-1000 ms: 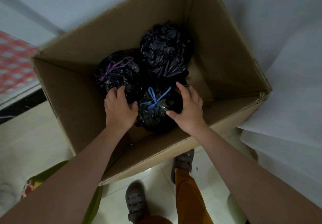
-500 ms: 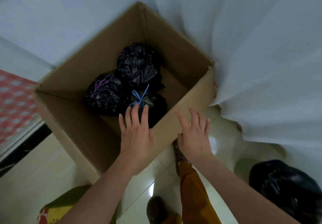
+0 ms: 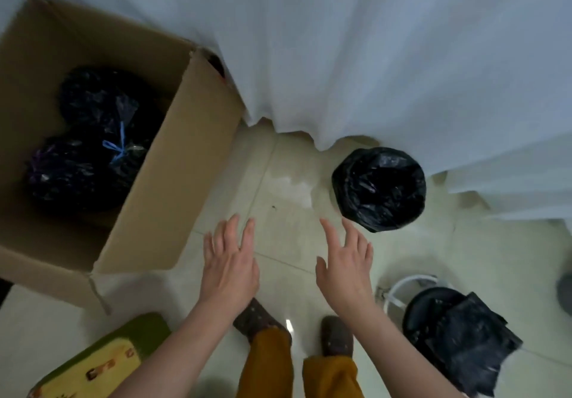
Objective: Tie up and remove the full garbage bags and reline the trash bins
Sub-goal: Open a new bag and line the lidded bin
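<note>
A cardboard box (image 3: 161, 199) stands on the floor at the left. Inside it lie three tied black garbage bags; the nearest (image 3: 130, 156) has a blue tie, and another (image 3: 58, 172) has a purple tie. A small trash bin lined with a black bag (image 3: 379, 187) stands at the right, by the curtain. My left hand (image 3: 230, 261) and my right hand (image 3: 343, 264) hover over the floor between box and bin, fingers straight and spread, holding nothing.
A white curtain (image 3: 371, 57) hangs across the back. A stack of folded black bags (image 3: 464, 339) lies on a black stool with a white ring at the lower right. A green-yellow cushion (image 3: 102, 363) sits at the lower left. My feet stand below.
My hands have let go of the blue-tied bag in the box and drawn back out over the floor. My view has swung right, bringing the lined bin and stool into sight.
</note>
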